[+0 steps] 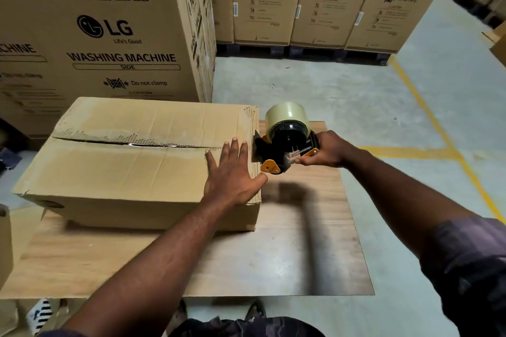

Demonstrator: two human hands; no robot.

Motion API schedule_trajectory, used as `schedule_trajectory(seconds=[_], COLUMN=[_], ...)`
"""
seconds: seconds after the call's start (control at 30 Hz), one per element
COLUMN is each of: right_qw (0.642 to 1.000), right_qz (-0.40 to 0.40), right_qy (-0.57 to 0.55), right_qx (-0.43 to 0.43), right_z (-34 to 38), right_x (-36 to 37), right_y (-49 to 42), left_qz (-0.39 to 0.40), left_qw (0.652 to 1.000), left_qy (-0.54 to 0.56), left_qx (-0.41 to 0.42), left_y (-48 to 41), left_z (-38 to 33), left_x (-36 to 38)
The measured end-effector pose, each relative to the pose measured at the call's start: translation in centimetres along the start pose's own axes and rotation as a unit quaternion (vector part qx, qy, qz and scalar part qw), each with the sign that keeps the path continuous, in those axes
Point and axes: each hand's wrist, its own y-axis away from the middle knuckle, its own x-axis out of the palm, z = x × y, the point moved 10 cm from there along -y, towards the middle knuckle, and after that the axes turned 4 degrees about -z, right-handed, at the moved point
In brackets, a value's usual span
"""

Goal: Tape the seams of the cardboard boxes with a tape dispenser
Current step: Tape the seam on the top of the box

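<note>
A left hand (231, 172), fingers spread, presses flat on a cardboard box (131, 161); beside the box's end, the right hand (327, 150) grips a tape dispenser (287, 139).

The left forearm (164, 249), bare, comes in from the bottom edge left of centre and slants up to the middle of the frame. The left hand (232, 172) lies flat, palm down, on the right end of the box (123, 167), fingers straight and slightly spread, thumb stretched out to the right. The right forearm (388, 180) reaches in from the lower right, bare below a dark sleeve (465, 260) pushed up near the elbow, and slants up-left. The right hand (325, 149), just right of centre, has its fingers curled round the handle of the dispenser (287, 139). The two hands are near each other, not touching.
</note>
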Motion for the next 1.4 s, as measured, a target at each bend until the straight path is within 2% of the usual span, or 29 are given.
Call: schedule_trajectory(seconds=[0.13,0.3,0.4,0.47,0.6,0.67,0.8,0.87,0.9,1.0,1.07,1.17,1.23,1.27,1.33,1.4], right_qw=[1.0,0.997,0.987,0.973,0.898,0.859,0.78,0.765,0.775,0.86,0.912,0.949,0.972,0.98,0.96,0.932], right_qz=[0.016,0.023,0.052,0.026,-0.032,-0.048,-0.014,-0.014,-0.026,-0.034,-0.016,-0.028,-0.087,-0.124,-0.155,-0.131], right_qy=[0.01,-0.007,-0.065,-0.131,-0.283,-0.341,-0.466,-0.486,-0.466,-0.253,-0.122,0.046,0.024,-0.045,-0.228,-0.337], right_qx=[0.008,0.079,0.135,0.186,0.335,0.379,0.417,0.422,0.426,0.442,0.39,0.309,0.215,0.151,0.055,0.024], right_z=[0.3,-2.8,-5.0,-6.5,-9.8,-10.5,-9.9,-10.1,-10.5,-11.2,-9.2,-5.2,-1.1,1.4,6.4,10.6], right_x=[-0.4,2.8,6.1,7.7,11.2,13.1,16.8,17.6,17.4,14.8,12.4,8.6,6.8,6.1,5.0,5.5], right_y=[-0.1,1.4,3.3,4.6,7.2,7.8,8.8,8.7,8.6,8.8,8.8,8.0,6.6,5.9,5.3,5.1], left_qz=[-0.008,-0.014,-0.015,-0.021,-0.026,-0.029,-0.034,-0.034,-0.033,-0.037,-0.04,-0.04,-0.043,-0.046,-0.051,-0.048], left_qw=[1.0,1.0,1.0,1.0,1.0,0.999,0.999,0.999,0.999,0.999,0.999,0.999,0.999,0.999,0.998,0.998], left_qy=[-0.007,-0.003,0.0,0.002,0.012,0.013,0.013,0.012,0.011,0.008,0.008,0.006,0.004,0.007,0.02,0.029], left_qx=[0.004,0.005,0.005,0.003,-0.005,-0.004,-0.005,-0.006,-0.007,-0.007,-0.007,-0.008,-0.011,-0.013,-0.015,-0.008], left_y=[-0.2,0.0,-0.2,-0.2,-0.1,-0.1,0.0,0.0,0.0,-0.1,0.0,0.0,0.0,0.1,0.3,0.4], left_z=[0.0,-0.1,0.0,0.1,0.1,0.1,0.1,0.1,0.1,0.2,0.2,0.2,0.1,0.1,0.1,0.1], left_x=[0.1,-0.1,0.1,0.2,0.0,0.0,-0.1,-0.1,-0.1,-0.1,-0.1,-0.1,-0.3,-0.4,-0.7,-0.9])
